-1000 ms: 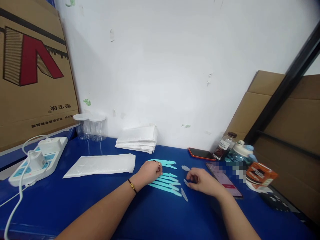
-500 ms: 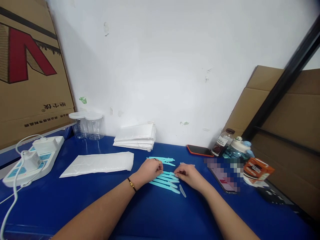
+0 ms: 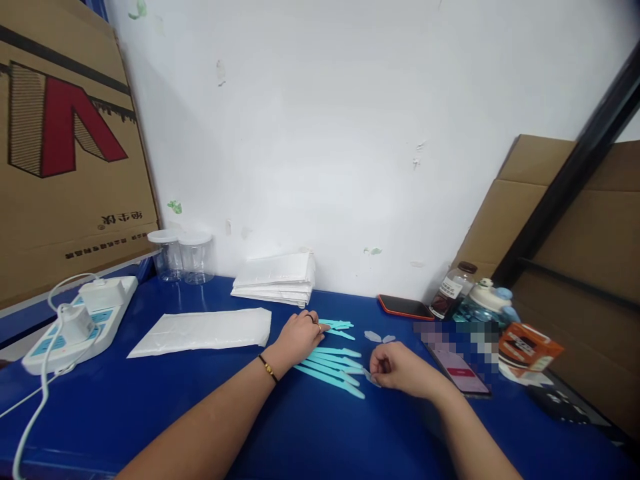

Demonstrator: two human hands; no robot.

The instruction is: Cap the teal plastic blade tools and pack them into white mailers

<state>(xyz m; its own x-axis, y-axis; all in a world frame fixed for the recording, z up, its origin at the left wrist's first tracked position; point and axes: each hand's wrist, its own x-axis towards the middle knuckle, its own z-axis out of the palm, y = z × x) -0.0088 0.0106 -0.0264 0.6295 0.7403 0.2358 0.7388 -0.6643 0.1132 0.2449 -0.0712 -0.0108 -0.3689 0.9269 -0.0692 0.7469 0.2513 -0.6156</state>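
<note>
Several turquoise eyebrow razors [image 3: 330, 375] lie side by side on the blue table, their narrow heads pointing right. Behind them is a smaller cluster of turquoise razors [image 3: 341, 327]. My left hand [image 3: 299, 337] is over the handle end of that cluster, index finger stretched out and touching it; its thumb side is partly hidden. To the right of the front row, my right hand [image 3: 400, 368] has its fingers pinched on a small translucent blade cap [image 3: 371, 378]. More translucent caps [image 3: 379, 337] rest on the table just beyond that hand.
A flat white packet [image 3: 200, 330] lies left, with a stack of white packets [image 3: 273, 277] against the wall. Clear jars [image 3: 196, 259] and a power strip [image 3: 107, 317] are farther left. Phones [image 3: 405, 307], a brown-capped bottle [image 3: 453, 291] and an orange box [image 3: 527, 350] stand right.
My left hand has moved from the front row to the rear cluster, its index finger now extended. My right hand has drawn back right and nearer, away from the razors to a cap.
</note>
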